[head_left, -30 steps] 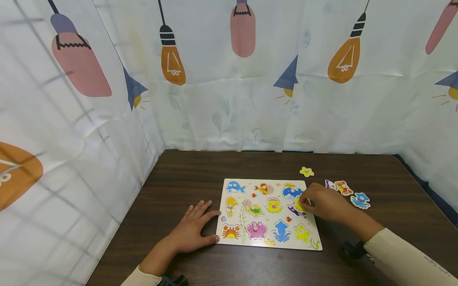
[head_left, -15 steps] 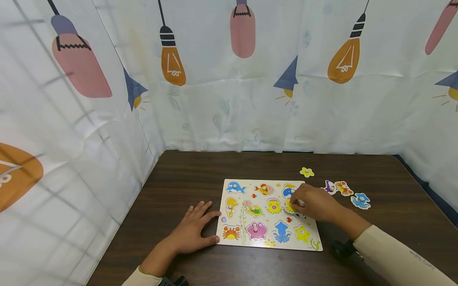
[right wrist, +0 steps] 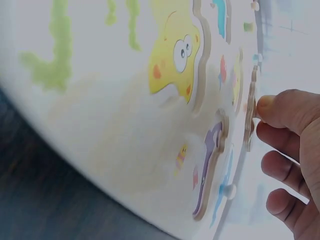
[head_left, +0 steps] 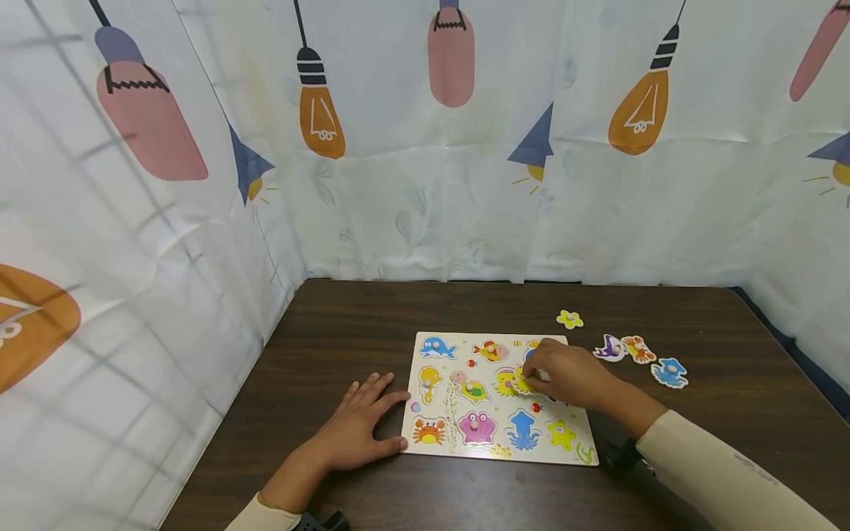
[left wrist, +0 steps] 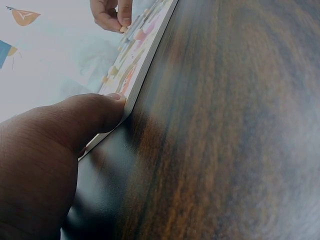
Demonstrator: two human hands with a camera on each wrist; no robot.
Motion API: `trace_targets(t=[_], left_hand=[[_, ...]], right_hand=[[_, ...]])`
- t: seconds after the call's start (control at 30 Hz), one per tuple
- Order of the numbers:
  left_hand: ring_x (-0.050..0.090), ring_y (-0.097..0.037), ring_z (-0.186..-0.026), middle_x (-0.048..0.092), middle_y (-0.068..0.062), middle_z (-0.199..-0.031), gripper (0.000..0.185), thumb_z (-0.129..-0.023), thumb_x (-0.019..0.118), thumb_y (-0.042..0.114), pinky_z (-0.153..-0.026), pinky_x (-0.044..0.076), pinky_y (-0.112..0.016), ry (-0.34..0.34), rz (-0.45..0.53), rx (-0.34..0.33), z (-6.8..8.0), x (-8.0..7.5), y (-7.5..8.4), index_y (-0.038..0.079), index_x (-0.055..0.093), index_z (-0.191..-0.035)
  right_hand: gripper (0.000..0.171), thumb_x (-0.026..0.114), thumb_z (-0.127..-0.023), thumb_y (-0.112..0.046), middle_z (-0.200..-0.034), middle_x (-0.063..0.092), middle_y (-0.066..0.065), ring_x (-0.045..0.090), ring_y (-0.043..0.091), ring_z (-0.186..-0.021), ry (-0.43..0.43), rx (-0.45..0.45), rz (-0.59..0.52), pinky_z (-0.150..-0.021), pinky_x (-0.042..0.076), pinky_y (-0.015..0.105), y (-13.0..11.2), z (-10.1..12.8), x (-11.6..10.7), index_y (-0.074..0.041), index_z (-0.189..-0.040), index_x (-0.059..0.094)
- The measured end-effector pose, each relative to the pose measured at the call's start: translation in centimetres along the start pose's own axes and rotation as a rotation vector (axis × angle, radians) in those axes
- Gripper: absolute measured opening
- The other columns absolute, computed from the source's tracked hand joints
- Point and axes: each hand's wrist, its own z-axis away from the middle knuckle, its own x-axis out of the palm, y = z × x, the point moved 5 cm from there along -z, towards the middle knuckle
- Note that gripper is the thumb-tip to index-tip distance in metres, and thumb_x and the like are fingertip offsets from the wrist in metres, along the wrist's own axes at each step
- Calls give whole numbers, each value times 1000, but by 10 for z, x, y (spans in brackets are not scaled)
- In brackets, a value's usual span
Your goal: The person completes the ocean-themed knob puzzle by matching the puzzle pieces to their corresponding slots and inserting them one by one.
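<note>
My right hand [head_left: 564,376] pinches a yellow piece [head_left: 524,383] over the puzzle board [head_left: 458,442] — mid-board; my left hand [head_left: 358,424] lies flat, steadying its left edge; most slots look filled — four pieces [head_left: 637,349] wait far right.

My right hand [head_left: 561,376] covers most of the yellow piece [head_left: 522,383] I pinch, so its shape stays unclear. My wrist views blur the puzzle board [left wrist: 145,55], its pictures unreadable.
</note>
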Motion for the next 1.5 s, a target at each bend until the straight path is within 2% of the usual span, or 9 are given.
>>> trace_targets(t=[0.23, 0.57, 0.8, 1.13, 1.5], left_hand=[[18, -37, -154, 29, -10, -165, 73, -89, 63, 69, -121, 10, -63, -4, 2, -4, -1, 0, 0, 32, 49, -150], [18, -37, -154, 30, -10, -165, 73, -89, 66, 67, -120, 9, -63, -2, 17, -11, 1, -2, 2, 31, 50, -150], [16, -34, -155, 29, -8, -166, 71, -89, 66, 65, -121, 8, -61, 0, 25, -24, 1, -2, 1, 33, 49, -151], [19, -41, -153, 31, -14, -163, 70, -88, 67, 67, -119, 7, -67, 15, 39, -4, 0, -2, 7, 32, 53, -148], [18, -38, -154, 30, -11, -164, 71, -86, 70, 65, -120, 7, -64, 15, 24, -27, -2, 0, 6, 35, 53, -148]], right_hand=[[7, 83, -88, -26, -88, 63, -22, 51, 4, -86, 2, -22, -4, -66, 50, 24, -4, -9, 4, -28, -91, 77], [7, 83, -87, -26, -88, 64, -22, 51, 3, -85, -7, -10, -15, -67, 50, 24, -10, -17, 11, -28, -92, 78], [6, 82, -88, -25, -87, 64, -22, 51, 4, -85, -12, -39, -20, -68, 51, 26, -15, -22, 13, -27, -90, 77], [6, 81, -89, -26, -87, 63, -21, 50, 4, -83, -56, -1, -15, -66, 49, 24, -16, -27, 19, -27, -94, 78], [6, 82, -89, -25, -88, 63, -18, 50, 5, -81, -69, 30, -25, -63, 48, 24, -17, -29, 21, -26, -93, 78]])
